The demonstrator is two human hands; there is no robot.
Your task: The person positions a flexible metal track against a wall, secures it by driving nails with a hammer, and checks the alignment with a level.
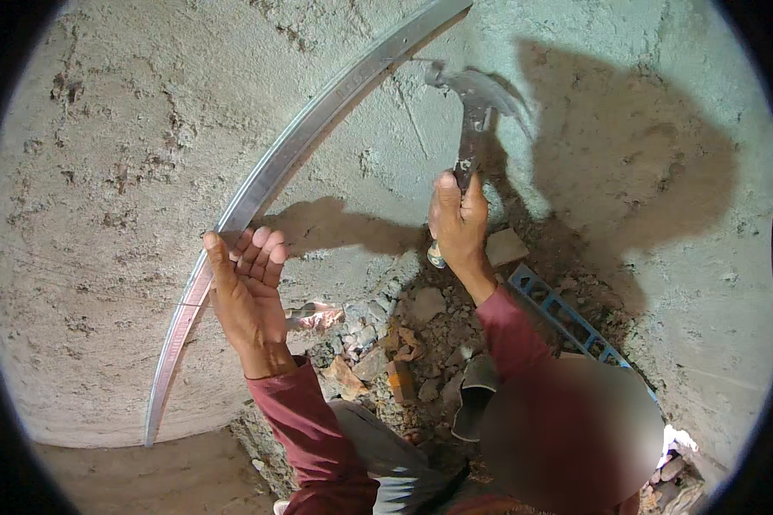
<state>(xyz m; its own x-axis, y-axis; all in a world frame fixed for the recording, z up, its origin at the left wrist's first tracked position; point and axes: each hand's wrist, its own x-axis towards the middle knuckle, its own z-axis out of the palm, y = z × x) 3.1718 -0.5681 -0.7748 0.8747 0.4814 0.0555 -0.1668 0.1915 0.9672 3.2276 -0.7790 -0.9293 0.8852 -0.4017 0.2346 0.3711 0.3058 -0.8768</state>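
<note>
My right hand [460, 219] grips a claw hammer [472, 120] by its handle, with its metal head raised by the wall. The striking face points left, close to a thin nail [416, 60] that stands out beside a long metal strip [305, 129]. This strip lies against the rough wall and bends across the fisheye picture from top centre to lower left. Over its lower half is my left hand [251, 300], thumb on the strip and fingers loosely curled, apart from the thumb. A second nail-like pin [189, 305] crosses the strip just left of that hand.
Rubble [378, 343] and broken stones cover the floor below the wall. A blue slotted level-like bar [567, 318] leans at the right, near a pale block [507, 247]. A grey pipe-like piece [475, 399] lies by my right sleeve. Another rough wall [713, 343] stands at right.
</note>
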